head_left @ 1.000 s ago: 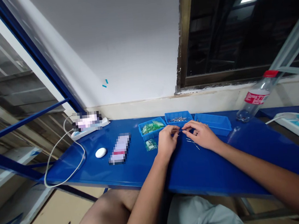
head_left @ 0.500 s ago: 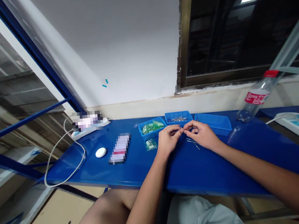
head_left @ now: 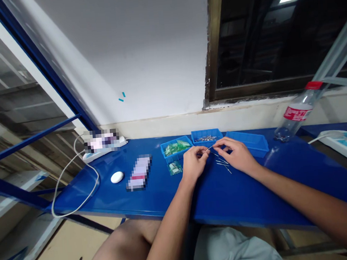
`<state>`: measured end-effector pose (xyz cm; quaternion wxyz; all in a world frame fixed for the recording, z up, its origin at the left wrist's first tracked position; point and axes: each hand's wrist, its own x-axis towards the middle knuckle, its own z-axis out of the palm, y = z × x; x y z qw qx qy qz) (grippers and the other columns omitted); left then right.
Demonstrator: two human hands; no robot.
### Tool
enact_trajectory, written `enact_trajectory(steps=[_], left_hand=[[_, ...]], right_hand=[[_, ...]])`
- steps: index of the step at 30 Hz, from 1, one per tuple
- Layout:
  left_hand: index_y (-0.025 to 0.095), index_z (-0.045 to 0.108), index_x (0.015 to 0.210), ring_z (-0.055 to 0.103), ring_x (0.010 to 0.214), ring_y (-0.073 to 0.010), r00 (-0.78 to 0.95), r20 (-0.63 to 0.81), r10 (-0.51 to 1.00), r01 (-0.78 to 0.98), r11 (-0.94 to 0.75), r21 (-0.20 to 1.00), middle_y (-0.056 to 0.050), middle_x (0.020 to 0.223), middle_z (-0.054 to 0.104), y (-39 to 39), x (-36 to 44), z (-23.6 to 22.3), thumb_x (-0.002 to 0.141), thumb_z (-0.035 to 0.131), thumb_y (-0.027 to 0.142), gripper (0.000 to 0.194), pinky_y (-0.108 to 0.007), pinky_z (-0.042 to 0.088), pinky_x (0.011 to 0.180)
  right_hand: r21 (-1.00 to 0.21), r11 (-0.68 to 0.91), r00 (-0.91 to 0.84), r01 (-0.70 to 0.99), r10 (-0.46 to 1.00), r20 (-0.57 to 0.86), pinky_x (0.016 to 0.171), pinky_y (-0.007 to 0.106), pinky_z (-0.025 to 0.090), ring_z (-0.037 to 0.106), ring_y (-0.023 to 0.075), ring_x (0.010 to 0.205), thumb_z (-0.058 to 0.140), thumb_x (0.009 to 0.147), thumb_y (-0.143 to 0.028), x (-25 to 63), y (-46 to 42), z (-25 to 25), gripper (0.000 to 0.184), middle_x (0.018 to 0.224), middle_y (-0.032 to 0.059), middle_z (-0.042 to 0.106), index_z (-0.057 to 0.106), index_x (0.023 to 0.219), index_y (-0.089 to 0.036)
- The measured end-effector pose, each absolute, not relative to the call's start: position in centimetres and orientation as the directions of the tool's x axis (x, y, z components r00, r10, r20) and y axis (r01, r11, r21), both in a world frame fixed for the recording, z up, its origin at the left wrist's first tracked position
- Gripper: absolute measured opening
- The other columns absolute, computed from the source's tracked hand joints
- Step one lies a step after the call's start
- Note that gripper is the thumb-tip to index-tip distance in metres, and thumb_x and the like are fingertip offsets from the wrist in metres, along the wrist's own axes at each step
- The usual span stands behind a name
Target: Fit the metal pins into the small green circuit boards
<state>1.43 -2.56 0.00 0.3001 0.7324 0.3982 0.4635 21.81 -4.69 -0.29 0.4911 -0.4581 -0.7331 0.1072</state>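
My left hand (head_left: 194,162) and my right hand (head_left: 235,155) meet over the blue table (head_left: 252,196), just in front of three small blue trays. Both pinch a thin metal pin (head_left: 209,148) between their fingertips. A few more loose metal pins (head_left: 223,164) lie on the table under my right hand. The middle tray (head_left: 207,136) holds several metal pins. The left tray (head_left: 175,147) holds small green parts in clear bags. One more green bag (head_left: 175,168) lies beside my left hand. The right tray (head_left: 249,142) shows nothing inside that I can make out.
A plastic bottle (head_left: 296,113) with a red cap leans at the right. A white power strip (head_left: 105,148) with a looping cable, a white oval thing (head_left: 117,177) and a blurred flat object (head_left: 139,172) lie at the left. White equipment (head_left: 346,141) sits at the far right.
My hands have drawn slightly apart, and the thin pin now shows between their fingertips. Nothing else has moved.
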Motion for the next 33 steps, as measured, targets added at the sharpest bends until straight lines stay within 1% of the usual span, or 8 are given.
enact_trajectory(steps=[5, 11, 14, 17, 21, 25, 30, 33], left_hand=[[0.019, 0.078, 0.092, 0.071, 0.08, -0.0166, 0.266, 0.449, 0.853, 0.366, -0.52, 0.772, -0.005, 0.091, 0.077, -2.8, 1.5, 0.1, 0.093, 0.068, 0.029, 0.014, -0.027, 0.058, 0.077], [0.018, 0.078, 0.088, 0.072, 0.079, -0.0166, 0.302, 0.422, 0.855, 0.368, -0.513, 0.775, -0.004, 0.087, 0.077, -3.1, 1.7, 0.2, 0.088, 0.069, 0.021, 0.01, -0.026, 0.056, 0.074], [0.018, 0.078, 0.088, 0.073, 0.079, -0.0165, 0.312, 0.401, 0.861, 0.36, -0.498, 0.789, -0.003, 0.088, 0.078, -3.2, 1.8, 0.2, 0.087, 0.069, 0.021, 0.01, -0.026, 0.056, 0.074], [0.017, 0.079, 0.093, 0.073, 0.078, -0.0168, 0.329, 0.391, 0.86, 0.334, -0.493, 0.803, -0.004, 0.089, 0.079, -3.2, 1.7, 0.4, 0.09, 0.07, 0.029, 0.015, -0.025, 0.055, 0.072], [0.017, 0.075, 0.121, 0.072, 0.069, -0.0173, 0.402, 0.345, 0.848, 0.3, -0.478, 0.826, -0.003, 0.082, 0.079, -3.4, 1.6, 0.6, 0.095, 0.067, 0.044, 0.038, -0.025, 0.055, 0.065], [0.017, 0.068, 0.136, 0.075, 0.066, -0.0185, 0.435, 0.28, 0.856, 0.241, -0.411, 0.879, -0.004, 0.084, 0.081, -3.6, 1.5, 0.5, 0.1, 0.06, 0.052, 0.051, -0.029, 0.06, 0.07], [0.016, 0.076, 0.117, 0.08, 0.098, -0.0257, 0.37, 0.361, 0.856, 0.118, -0.428, 0.896, -0.011, 0.108, 0.082, -3.0, 1.7, -0.4, 0.093, 0.073, 0.041, 0.034, -0.036, 0.065, 0.09], [0.016, 0.075, 0.112, 0.08, 0.101, -0.0256, 0.302, 0.401, 0.865, 0.099, -0.447, 0.889, -0.011, 0.109, 0.082, -2.5, 1.7, -0.8, 0.091, 0.075, 0.025, 0.023, -0.038, 0.064, 0.095]], right_hand=[[-0.49, 0.59, -0.174, 0.642, 0.735, 0.655, 0.065, 0.036, 0.053, 0.06, 0.0172, 0.065, 0.062, 0.099, -0.03, 22.0, -4.8, 0.0, 0.012, 0.103, 0.0077, 0.074, 0.072, 0.1, -0.023], [-0.43, 0.652, -0.277, 0.625, 0.7, 0.659, 0.072, 0.036, 0.052, 0.062, 0.0199, 0.076, 0.06, 0.097, -0.018, 21.8, -5.0, 0.1, 0.012, 0.101, 0.0062, 0.073, 0.07, 0.095, -0.024], [-0.449, 0.622, -0.274, 0.642, 0.733, 0.623, 0.07, 0.034, 0.051, 0.059, 0.0183, 0.07, 0.062, 0.093, -0.017, 21.9, -4.8, -0.2, 0.01, 0.094, 0.0044, 0.072, 0.069, 0.095, -0.024], [-0.496, 0.568, -0.241, 0.657, 0.781, 0.575, 0.065, 0.031, 0.05, 0.058, 0.0168, 0.066, 0.064, 0.087, -0.018, 21.9, -4.8, -0.5, 0.013, 0.083, 0.0013, 0.068, 0.066, 0.098, -0.024], [-0.616, 0.521, -0.195, 0.591, 0.833, 0.517, 0.062, 0.029, 0.052, 0.061, 0.0164, 0.065, 0.063, 0.084, -0.019, 21.4, -5.2, -0.5, 0.03, 0.085, 0.0012, 0.068, 0.062, 0.114, -0.023], [-0.661, 0.485, -0.112, 0.573, 0.845, 0.522, 0.066, 0.033, 0.055, 0.065, 0.0188, 0.069, 0.062, 0.09, -0.027, 21.2, -5.4, -0.3, 0.018, 0.087, 0.0037, 0.071, 0.066, 0.107, -0.023], [-0.586, 0.544, -0.157, 0.6, 0.799, 0.581, 0.066, 0.035, 0.055, 0.062, 0.0189, 0.068, 0.064, 0.091, -0.029, 21.4, -5.0, -0.5, 0.012, 0.1, 0.0068, 0.074, 0.072, 0.099, -0.024], [-0.604, 0.57, -0.199, 0.557, 0.797, 0.569, 0.063, 0.035, 0.054, 0.061, 0.0186, 0.068, 0.064, 0.092, -0.029, 21.3, -4.7, -1.0, 0.014, 0.101, 0.0075, 0.072, 0.074, 0.101, -0.024]])
